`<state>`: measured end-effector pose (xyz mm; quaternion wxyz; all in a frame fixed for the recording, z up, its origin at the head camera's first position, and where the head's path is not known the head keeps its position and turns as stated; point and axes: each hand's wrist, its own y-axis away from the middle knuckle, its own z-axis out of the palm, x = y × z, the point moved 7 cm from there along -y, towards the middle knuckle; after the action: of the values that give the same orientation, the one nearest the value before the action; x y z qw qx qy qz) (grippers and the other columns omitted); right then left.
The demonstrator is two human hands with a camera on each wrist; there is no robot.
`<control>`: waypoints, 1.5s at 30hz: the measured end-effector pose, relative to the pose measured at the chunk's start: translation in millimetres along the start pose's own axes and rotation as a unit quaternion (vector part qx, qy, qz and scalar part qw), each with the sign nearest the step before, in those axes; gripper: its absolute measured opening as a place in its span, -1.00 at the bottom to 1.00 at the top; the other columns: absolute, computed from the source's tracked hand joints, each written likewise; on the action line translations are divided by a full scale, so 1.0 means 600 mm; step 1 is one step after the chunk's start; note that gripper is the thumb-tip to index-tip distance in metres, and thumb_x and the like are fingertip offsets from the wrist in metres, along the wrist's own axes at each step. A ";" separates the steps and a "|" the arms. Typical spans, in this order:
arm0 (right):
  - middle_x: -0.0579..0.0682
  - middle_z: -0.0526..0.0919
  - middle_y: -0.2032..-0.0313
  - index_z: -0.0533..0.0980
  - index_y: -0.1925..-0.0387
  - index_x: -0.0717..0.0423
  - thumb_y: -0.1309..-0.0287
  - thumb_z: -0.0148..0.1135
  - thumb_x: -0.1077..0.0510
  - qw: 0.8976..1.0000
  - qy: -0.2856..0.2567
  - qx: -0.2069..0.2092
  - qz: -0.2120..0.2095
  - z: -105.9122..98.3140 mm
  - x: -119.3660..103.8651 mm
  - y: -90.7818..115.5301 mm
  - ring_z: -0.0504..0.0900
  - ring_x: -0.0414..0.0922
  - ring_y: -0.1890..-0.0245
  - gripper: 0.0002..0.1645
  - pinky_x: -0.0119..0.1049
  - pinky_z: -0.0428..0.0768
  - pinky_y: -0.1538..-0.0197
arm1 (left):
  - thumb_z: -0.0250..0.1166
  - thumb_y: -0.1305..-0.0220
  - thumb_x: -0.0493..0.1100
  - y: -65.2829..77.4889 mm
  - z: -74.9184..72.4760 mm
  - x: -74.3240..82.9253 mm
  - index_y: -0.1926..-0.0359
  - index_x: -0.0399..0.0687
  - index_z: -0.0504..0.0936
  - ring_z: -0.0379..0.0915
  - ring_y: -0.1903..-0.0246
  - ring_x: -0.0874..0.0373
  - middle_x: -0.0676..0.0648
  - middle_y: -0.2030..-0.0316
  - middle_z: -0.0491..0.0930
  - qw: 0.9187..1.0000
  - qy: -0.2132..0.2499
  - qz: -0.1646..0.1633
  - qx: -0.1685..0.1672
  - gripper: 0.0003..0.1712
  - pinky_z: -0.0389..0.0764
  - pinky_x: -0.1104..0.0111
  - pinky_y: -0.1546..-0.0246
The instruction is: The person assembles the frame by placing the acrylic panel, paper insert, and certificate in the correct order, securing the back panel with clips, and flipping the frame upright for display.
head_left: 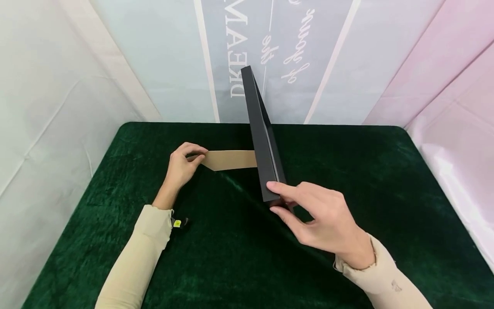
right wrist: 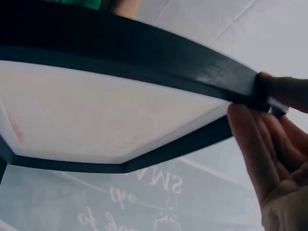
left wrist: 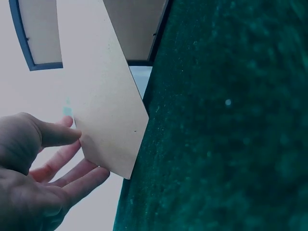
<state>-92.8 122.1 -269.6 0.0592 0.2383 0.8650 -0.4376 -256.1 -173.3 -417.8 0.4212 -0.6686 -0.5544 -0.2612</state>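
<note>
A black picture frame [head_left: 257, 133] is held on edge above the green tablecloth, its narrow side toward the head camera. My right hand [head_left: 318, 214] grips the near corner between thumb and fingers. From the frame's back a tan board stand leg [head_left: 231, 160] sticks out to the left. My left hand [head_left: 182, 165] pinches the free end of this leg; the left wrist view shows the thumb on one face of the leg [left wrist: 98, 96]. In the right wrist view, the frame's front [right wrist: 120, 115] has a white border round a pale picture, mostly washed out.
Dark green velvety cloth [head_left: 216, 266] covers the table. Behind it hangs a pale curtain [head_left: 173, 64] with mirrored white lettering. White fabric [head_left: 46, 128] stands at the left, pinkish fabric [head_left: 455, 94] at the right. A small dark device [head_left: 180, 223] sits at the left cuff.
</note>
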 end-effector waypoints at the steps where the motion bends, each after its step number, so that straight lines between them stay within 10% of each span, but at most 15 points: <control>1: -0.17 0.63 0.43 0.61 -0.10 0.15 -0.37 0.19 -0.03 1.000 0.010 0.005 0.004 0.000 -0.003 0.000 0.55 -0.33 0.46 -0.57 -0.54 0.55 0.35 | 0.28 -0.33 -0.35 -0.001 0.002 0.001 0.13 -0.14 0.72 0.53 -0.02 0.01 -0.13 0.05 0.56 1.000 0.004 0.004 -0.005 -0.85 0.63 0.06 -0.10; 11: -0.16 0.67 0.36 0.58 -0.18 0.03 -0.31 0.28 -0.02 0.997 -0.009 -0.020 0.071 0.012 0.006 0.003 0.56 -0.34 0.41 -0.54 -0.58 0.55 0.27 | 0.29 -0.36 -0.24 0.003 0.016 0.037 0.04 -0.12 0.68 0.46 -0.07 -0.05 -0.16 -0.05 0.52 0.999 -0.033 0.022 -0.034 -0.81 0.55 0.01 -0.15; 17: -0.13 0.73 0.23 0.56 -0.22 0.00 -0.06 0.51 0.12 0.990 -0.071 -0.071 0.102 0.012 0.030 0.004 0.68 -0.33 0.28 -0.36 -0.55 0.65 0.16 | 0.30 -0.36 -0.18 0.043 0.023 0.161 -0.08 -0.11 0.62 0.51 -0.01 0.01 -0.12 -0.01 0.56 0.992 0.007 0.129 0.002 -0.70 0.60 0.07 -0.01; 22: -0.13 0.73 0.09 0.48 -0.30 -0.01 0.02 0.52 0.28 0.980 -0.099 -0.113 0.131 -0.001 0.061 0.005 0.69 -0.31 0.16 -0.21 -0.46 0.68 0.14 | 0.24 -0.42 -0.02 0.105 0.030 0.273 -0.13 -0.18 0.56 0.54 0.00 0.08 -0.11 -0.02 0.58 0.967 0.080 0.240 0.012 -0.60 0.64 0.24 0.02; 29: -0.20 0.74 0.13 0.45 -0.32 -0.14 -0.23 0.35 0.22 0.977 -0.009 -0.116 0.178 -0.017 0.126 0.012 0.67 -0.35 0.14 -0.37 -0.33 0.70 0.19 | 0.17 -0.35 0.30 0.173 0.057 0.344 -0.22 -0.10 0.51 0.43 -0.05 0.05 -0.18 -0.11 0.43 0.952 0.049 0.302 0.000 -0.32 0.58 0.29 0.03; 45: -0.14 0.73 0.16 0.52 -0.21 -0.14 -0.39 0.18 -0.01 0.956 0.031 -0.152 0.248 0.006 0.207 0.033 0.66 -0.26 0.15 -0.61 -0.17 0.70 0.17 | 0.50 -0.09 -0.18 0.196 0.100 0.365 -0.24 -0.05 0.39 0.59 0.16 0.10 -0.21 -0.13 0.32 0.968 0.017 0.244 0.047 -0.29 0.68 0.47 0.17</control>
<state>-192.9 173.9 -324.9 0.1747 0.4465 0.8365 -0.2654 -95.6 -11.8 -301.9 0.5122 -0.7589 -0.3787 -0.1351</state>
